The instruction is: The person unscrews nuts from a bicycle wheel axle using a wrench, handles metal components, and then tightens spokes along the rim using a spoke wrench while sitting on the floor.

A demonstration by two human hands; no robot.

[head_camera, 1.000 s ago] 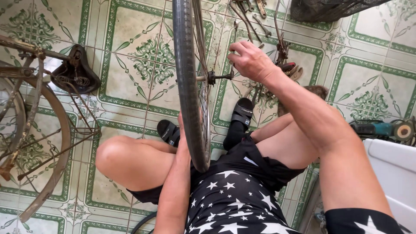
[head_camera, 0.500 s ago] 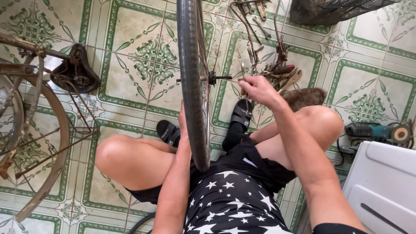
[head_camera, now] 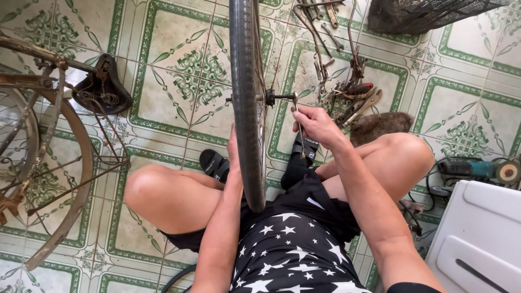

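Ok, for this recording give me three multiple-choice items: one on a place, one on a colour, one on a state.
1. Where does the old bicycle saddle lie?
A. on the floor left of the wheel
B. on the white case
C. on the person's lap

2. What colour are the floor tile patterns?
A. blue
B. green
C. red

3. What is the right hand doing?
A. resting open on a knee
B. holding a thin metal tool at the wheel axle
C. gripping the angle grinder

Key: 1 A, the saddle sits by the rusty frame; 2 B, green leaf borders; 3 B, fingers closed around the tool beside the hub.
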